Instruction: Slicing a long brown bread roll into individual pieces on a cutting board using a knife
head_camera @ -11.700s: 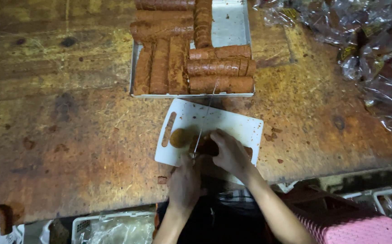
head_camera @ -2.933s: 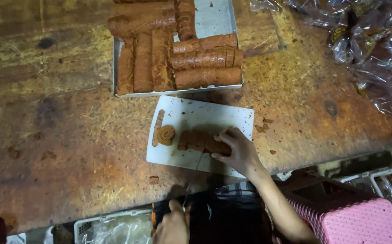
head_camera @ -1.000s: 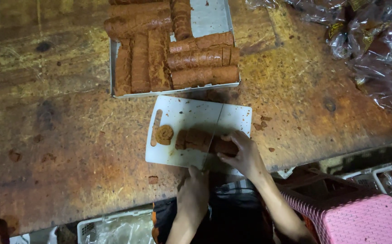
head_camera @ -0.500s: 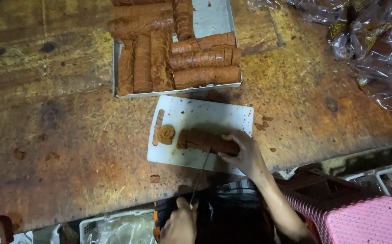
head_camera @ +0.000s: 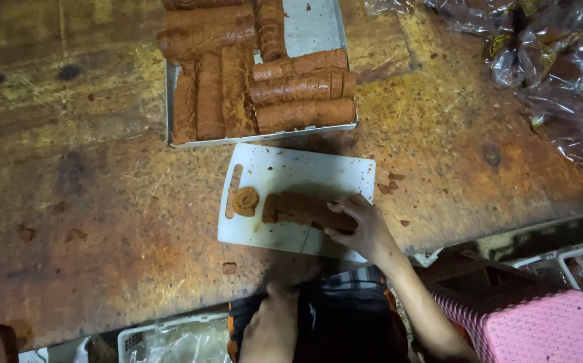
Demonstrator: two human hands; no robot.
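A brown rolled log (head_camera: 298,208) lies across a white cutting board (head_camera: 305,171) near the wooden table's front edge. My right hand (head_camera: 362,225) presses on the log's right end. One cut spiral slice (head_camera: 245,199) lies flat on the board, just left of the log. My left hand (head_camera: 271,326) is low, below the table edge by my lap, away from the board. It is blurred, and I cannot tell whether it holds anything.
A metal tray (head_camera: 311,27) behind the board carries several more brown logs (head_camera: 298,87). Clear plastic bags (head_camera: 553,67) are heaped at the far right. A pink woven basket (head_camera: 533,329) sits at the lower right and a white crate (head_camera: 170,339) under the table edge. Crumbs dot the worn tabletop (head_camera: 70,202).
A second ago my left hand was up at the board's front edge; it has since dropped below the table edge. My right hand and the log have stayed put.
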